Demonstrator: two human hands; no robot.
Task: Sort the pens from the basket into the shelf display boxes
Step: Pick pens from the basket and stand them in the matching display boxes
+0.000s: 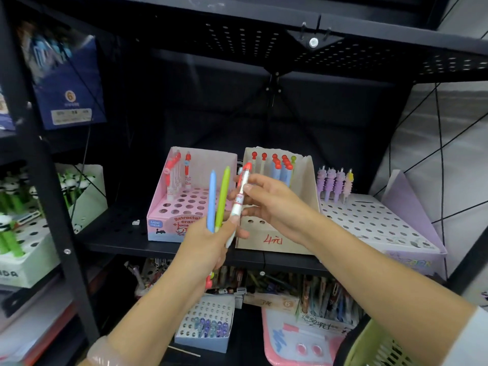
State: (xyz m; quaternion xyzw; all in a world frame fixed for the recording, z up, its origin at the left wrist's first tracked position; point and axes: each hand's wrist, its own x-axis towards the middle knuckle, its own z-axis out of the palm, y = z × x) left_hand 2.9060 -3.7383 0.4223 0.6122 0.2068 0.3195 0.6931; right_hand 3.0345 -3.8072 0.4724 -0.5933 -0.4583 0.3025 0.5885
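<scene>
A black metal shelf unit [169, 248] fills the view. On its middle shelf three display boxes are set side by side: a lilac display box [375, 223] at the right, a pink display box [184, 204] at the left and a beige display box [277, 233] between them, marked in red on its front. Purple-topped pens [334, 184] are stood in the back row of the lilac box. Red-and-white pens [177, 173] are stood at the back left of the pink box, and red-capped pens [280, 165] are stood at the back of the beige box. A green basket [375, 347] is seen at the lower right corner.

In front of the pink and beige boxes, the left hand [206, 249] is closed around a blue pen [211, 200] and a green pen [221, 198], both held upright. The right hand [269, 204] is positioned just beside it, and a red-and-white pen [240, 199] is pinched between its thumb and fingers. That pen is tilted slightly, with its lower end against the left hand's fingers.
</scene>
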